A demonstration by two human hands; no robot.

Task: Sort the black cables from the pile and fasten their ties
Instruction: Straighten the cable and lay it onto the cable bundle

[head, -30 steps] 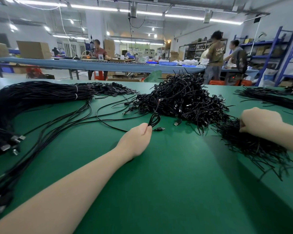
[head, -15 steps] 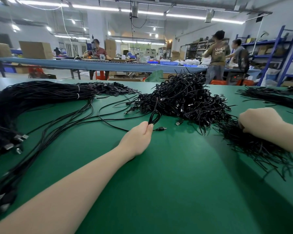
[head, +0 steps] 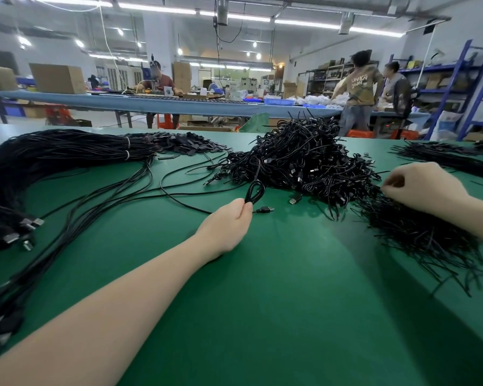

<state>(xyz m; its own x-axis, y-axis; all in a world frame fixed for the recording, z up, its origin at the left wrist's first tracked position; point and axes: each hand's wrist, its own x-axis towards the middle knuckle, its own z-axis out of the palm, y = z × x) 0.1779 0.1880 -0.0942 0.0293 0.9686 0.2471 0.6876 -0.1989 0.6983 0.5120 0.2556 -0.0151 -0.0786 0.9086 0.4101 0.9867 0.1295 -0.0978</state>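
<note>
Left hand point(head: 229, 224) pinches cable loop point(head: 255, 190); right hand point(head: 424, 188) curled over ties point(head: 418, 235), grip hidden.

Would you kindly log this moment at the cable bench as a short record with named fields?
surface: green table
left hand: left hand pinches a folded black cable loop, its USB plug lying beside the fingers
right hand: right hand, fingers curled, at the pile of black ties; whether it holds one cannot be told
middle: tangled cable pile
left side: long bundled cables bound with white bands
background: people working at a blue bench
</note>
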